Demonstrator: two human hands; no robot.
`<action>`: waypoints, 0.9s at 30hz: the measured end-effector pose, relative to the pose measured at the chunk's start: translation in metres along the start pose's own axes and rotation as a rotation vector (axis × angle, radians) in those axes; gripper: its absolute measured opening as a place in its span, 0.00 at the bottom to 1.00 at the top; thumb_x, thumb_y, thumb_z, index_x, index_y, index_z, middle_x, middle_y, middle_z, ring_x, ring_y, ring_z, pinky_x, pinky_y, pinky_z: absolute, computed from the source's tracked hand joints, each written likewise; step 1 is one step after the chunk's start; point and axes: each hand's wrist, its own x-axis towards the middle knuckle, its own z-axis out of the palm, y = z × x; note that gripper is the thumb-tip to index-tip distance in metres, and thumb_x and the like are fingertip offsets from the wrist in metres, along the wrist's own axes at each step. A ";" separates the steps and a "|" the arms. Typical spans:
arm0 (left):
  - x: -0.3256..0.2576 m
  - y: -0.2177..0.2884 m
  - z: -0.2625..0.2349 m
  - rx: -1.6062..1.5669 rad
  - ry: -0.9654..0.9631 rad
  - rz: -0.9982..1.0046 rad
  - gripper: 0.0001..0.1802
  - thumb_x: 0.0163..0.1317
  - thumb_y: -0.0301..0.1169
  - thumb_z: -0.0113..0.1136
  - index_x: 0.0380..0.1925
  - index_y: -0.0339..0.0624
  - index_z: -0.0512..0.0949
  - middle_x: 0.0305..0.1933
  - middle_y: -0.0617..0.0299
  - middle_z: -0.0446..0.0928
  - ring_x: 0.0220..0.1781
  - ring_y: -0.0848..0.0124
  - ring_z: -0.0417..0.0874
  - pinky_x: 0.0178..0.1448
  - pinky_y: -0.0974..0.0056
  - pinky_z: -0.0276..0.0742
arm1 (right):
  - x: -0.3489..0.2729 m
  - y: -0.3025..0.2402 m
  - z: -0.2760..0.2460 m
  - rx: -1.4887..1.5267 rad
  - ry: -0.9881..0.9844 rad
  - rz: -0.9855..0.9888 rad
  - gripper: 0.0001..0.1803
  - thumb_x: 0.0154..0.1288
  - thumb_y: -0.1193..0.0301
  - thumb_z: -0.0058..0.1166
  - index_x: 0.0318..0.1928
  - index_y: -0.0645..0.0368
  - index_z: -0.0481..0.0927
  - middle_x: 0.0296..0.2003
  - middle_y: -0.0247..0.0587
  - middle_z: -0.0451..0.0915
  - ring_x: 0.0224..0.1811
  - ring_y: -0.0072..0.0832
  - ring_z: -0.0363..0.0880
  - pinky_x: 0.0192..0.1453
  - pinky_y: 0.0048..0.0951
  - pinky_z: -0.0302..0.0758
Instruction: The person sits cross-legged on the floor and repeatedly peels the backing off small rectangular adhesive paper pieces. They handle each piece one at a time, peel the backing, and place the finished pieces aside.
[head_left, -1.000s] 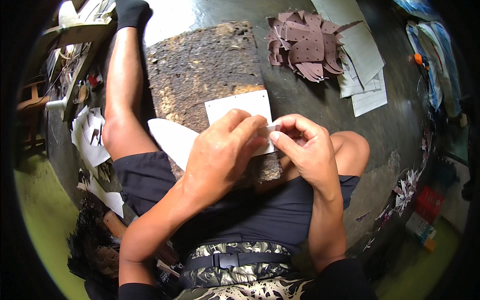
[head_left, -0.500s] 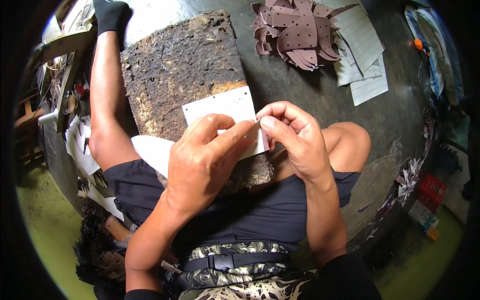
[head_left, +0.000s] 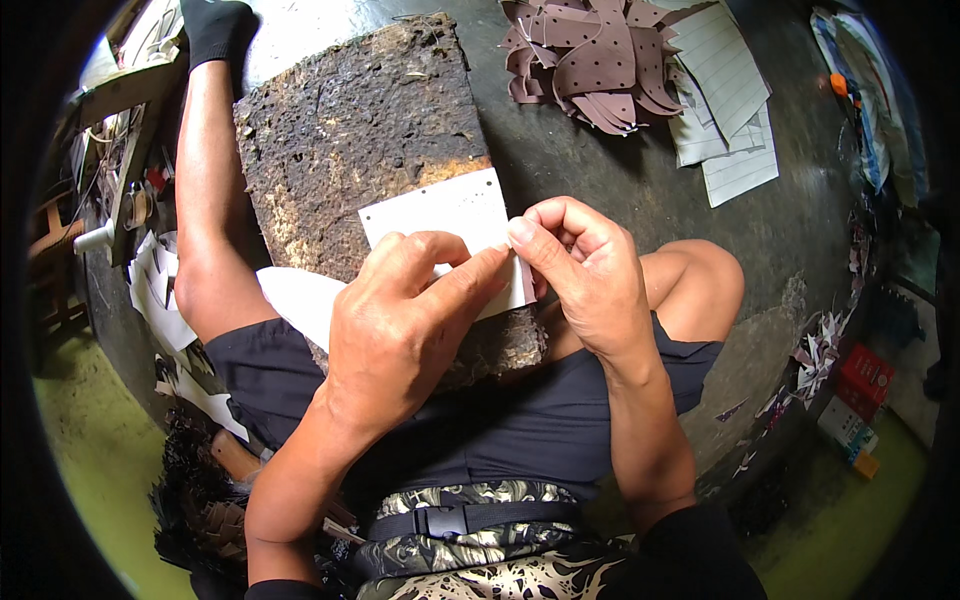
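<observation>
A white piece of sheet material [head_left: 438, 203] with small dark holes along its upper edge lies on a worn, dark block [head_left: 350, 125] between my legs. A strip of mauve shows along its right edge. My left hand [head_left: 392, 315] rests over the piece, its fingers bent and closed around the right edge. Close beside those fingertips, my right hand [head_left: 588, 275] pinches that same edge between thumb and forefinger. Whether something tiny is also in the pinch is hidden. A rounded white part [head_left: 300, 295] sticks out left of my left hand, over my thigh.
Beyond the block, to the right, lies a heap of mauve strips with punched holes [head_left: 605, 65]. Lined white sheets [head_left: 735, 120] lie beside it. White scraps [head_left: 160, 300] are on the floor at left, shredded scraps [head_left: 818, 345] and a red box [head_left: 862, 382] at right.
My right thumb and forefinger have shifted slightly along the edge and closed nearer to my left fingertips. The white piece stays in about the same place on the block.
</observation>
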 end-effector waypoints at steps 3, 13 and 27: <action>0.000 -0.001 -0.001 0.012 -0.008 0.024 0.22 0.66 0.26 0.79 0.61 0.47 0.93 0.47 0.62 0.83 0.40 0.63 0.84 0.42 0.57 0.84 | 0.000 0.002 0.003 0.031 0.030 -0.008 0.11 0.87 0.66 0.70 0.49 0.63 0.89 0.32 0.23 0.84 0.32 0.09 0.77 0.36 0.18 0.75; 0.000 -0.002 -0.003 0.039 -0.055 0.073 0.27 0.63 0.26 0.77 0.65 0.42 0.91 0.50 0.61 0.84 0.40 0.64 0.82 0.43 0.58 0.84 | 0.002 0.014 0.000 0.156 -0.011 0.011 0.12 0.89 0.65 0.67 0.51 0.63 0.88 0.34 0.23 0.84 0.33 0.08 0.77 0.36 0.18 0.75; 0.001 0.004 0.000 0.112 -0.031 0.060 0.24 0.64 0.27 0.79 0.61 0.44 0.92 0.48 0.63 0.84 0.39 0.64 0.80 0.42 0.59 0.81 | -0.002 0.020 0.018 -0.026 0.088 -0.117 0.16 0.94 0.60 0.60 0.50 0.62 0.82 0.34 0.27 0.79 0.39 0.14 0.72 0.43 0.24 0.76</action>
